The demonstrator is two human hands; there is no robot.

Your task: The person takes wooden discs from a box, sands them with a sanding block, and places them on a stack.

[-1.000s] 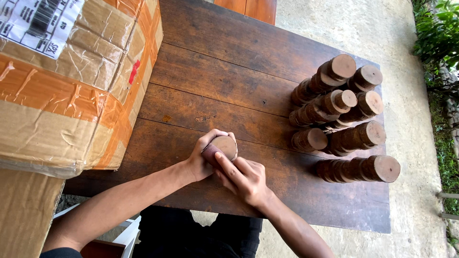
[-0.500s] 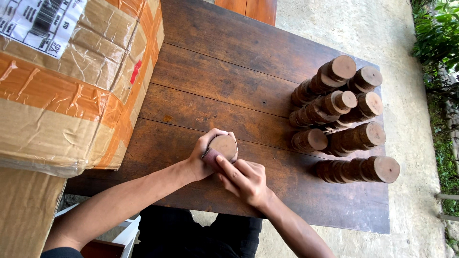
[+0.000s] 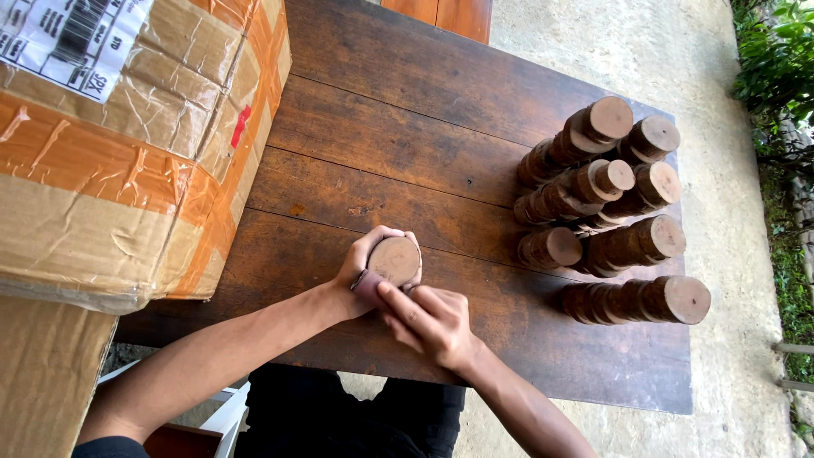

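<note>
A round brown wooden disc (image 3: 395, 259) stands on edge near the front of the dark wooden table (image 3: 407, 110). My left hand (image 3: 365, 263) wraps around its left side and holds it. My right hand (image 3: 428, 322) lies just below and to the right, its index finger pressed against the disc's lower rim, where a pinkish strip shows at the edge. Both forearms reach in from the bottom of the view.
Several tall stacks of similar wooden discs (image 3: 610, 203) stand at the table's right side. A large cardboard box (image 3: 119, 144) wrapped in orange and clear tape fills the left. Concrete floor (image 3: 729, 85) and green plants (image 3: 776, 59) lie beyond the table on the right.
The disc and both hands stay at the same spot. My right fingers have shifted slightly along the disc's lower rim.
</note>
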